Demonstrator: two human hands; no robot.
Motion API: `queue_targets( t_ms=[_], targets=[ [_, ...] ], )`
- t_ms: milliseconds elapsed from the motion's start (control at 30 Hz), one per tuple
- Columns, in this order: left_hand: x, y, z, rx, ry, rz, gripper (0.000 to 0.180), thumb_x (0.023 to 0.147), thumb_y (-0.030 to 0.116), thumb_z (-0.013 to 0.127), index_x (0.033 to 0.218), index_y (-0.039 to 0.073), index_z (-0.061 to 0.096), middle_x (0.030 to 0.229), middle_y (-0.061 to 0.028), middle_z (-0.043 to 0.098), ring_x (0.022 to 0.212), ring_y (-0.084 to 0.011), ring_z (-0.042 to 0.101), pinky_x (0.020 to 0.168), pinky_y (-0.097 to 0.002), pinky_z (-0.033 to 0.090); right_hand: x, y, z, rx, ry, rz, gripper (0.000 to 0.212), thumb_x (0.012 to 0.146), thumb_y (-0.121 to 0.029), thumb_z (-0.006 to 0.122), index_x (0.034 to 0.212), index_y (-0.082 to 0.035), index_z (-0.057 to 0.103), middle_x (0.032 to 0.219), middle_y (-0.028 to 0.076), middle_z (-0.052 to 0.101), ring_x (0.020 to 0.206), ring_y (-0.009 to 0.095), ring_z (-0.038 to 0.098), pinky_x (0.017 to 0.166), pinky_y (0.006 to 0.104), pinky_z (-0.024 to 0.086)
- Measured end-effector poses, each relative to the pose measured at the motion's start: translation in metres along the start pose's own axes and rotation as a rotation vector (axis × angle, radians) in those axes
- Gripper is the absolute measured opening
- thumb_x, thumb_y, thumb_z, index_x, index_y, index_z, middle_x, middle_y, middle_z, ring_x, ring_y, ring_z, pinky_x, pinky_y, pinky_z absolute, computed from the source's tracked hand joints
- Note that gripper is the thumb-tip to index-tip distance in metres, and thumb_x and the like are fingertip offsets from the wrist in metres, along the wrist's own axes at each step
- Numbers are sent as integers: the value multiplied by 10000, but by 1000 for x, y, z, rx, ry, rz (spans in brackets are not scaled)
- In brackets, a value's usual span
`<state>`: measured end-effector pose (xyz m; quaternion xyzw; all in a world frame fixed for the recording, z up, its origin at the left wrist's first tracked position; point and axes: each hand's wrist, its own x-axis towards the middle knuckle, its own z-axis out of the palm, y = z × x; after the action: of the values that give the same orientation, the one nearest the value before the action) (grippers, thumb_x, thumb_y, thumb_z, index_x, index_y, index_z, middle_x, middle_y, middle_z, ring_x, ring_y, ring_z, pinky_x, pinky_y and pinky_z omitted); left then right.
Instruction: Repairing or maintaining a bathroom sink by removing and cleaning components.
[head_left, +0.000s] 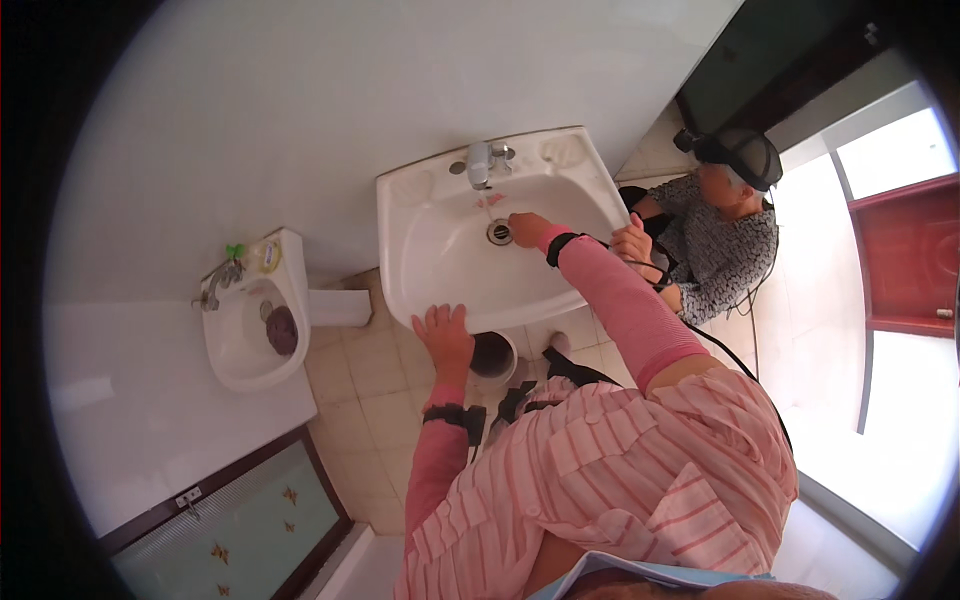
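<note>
A white wash basin (430, 262) with a chrome tap (481, 163) is in front of me. My right hand (527, 231) reaches into the bowl, right beside the round drain (499, 232). Its fingers are curled together, and whatever they may hold is hidden. Below the tap, small pinkish-red marks (489, 201) show on the bowl. My left hand (446, 340) rests over the basin's near left rim, fingers spread and holding nothing.
At right, a person (725, 230) in a patterned top and dark cap crouches, a hand (632, 240) at the basin's right edge. A smaller basin (255, 345) at left holds a dark purple cloth (281, 331). Below my basin stands a bucket (508, 368). A black cable (715, 343) runs along my right arm.
</note>
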<state>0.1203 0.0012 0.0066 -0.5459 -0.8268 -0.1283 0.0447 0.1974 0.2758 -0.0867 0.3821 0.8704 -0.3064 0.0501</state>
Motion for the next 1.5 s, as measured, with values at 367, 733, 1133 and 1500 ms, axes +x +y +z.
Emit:
queue_targets(
  t_ms=[367,733,1133,1500],
  targets=[
    [-4,-6,7,16,48,26,205,678,99,541,872,139,593,875,-45,527,970,-266,453,960,-572,207,-121,-55,-32,-69,-306,-248,396,756,-270,558,1095,-65,547,970,150,606,917,312,567,804,382,433],
    [-2,-1,2,42,84,68,207,671,91,542,865,132,601,838,-50,545,924,-265,472,931,-568,230,-203,-44,-3,-189,342,-107,380,847,-398,402,768,-114,642,803,131,618,820,305,578,815,468,384],
    [-7,-11,-2,4,21,91,244,691,78,572,920,156,596,853,-24,545,935,-243,482,952,-587,225,-204,-30,-8,-206,163,-170,342,879,-391,340,1019,-213,595,968,70,595,961,299,528,905,476,316],
    [-11,-18,6,-17,56,99,260,693,67,552,933,159,592,862,-27,546,934,-246,484,951,-592,222,-202,-24,-7,-46,131,-125,377,877,-428,335,1058,-226,597,1018,68,593,1006,293,514,917,461,300]
  ],
)
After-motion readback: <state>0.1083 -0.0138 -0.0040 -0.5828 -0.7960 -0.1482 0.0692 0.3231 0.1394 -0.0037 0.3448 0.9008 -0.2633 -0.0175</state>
